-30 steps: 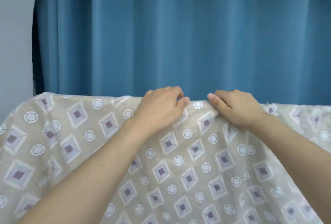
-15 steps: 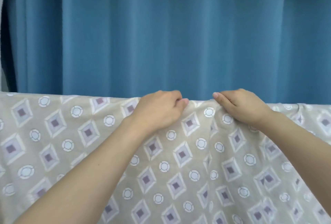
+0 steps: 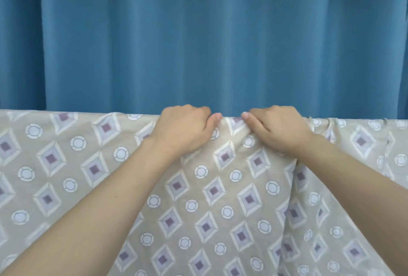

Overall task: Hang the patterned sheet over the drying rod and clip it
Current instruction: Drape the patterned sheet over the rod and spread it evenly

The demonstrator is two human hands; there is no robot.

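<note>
Both hands, left and right, curled tight over sheet top fold, thumbs nearly meeting, cloth already draped along the hidden rod before curtain, hanging seemingly done, no clip seen, clipping left.

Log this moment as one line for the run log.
step: hanging | left hand: grips top edge of patterned sheet | right hand: grips same edge | clip: none visible | rod: hidden under sheet
</note>
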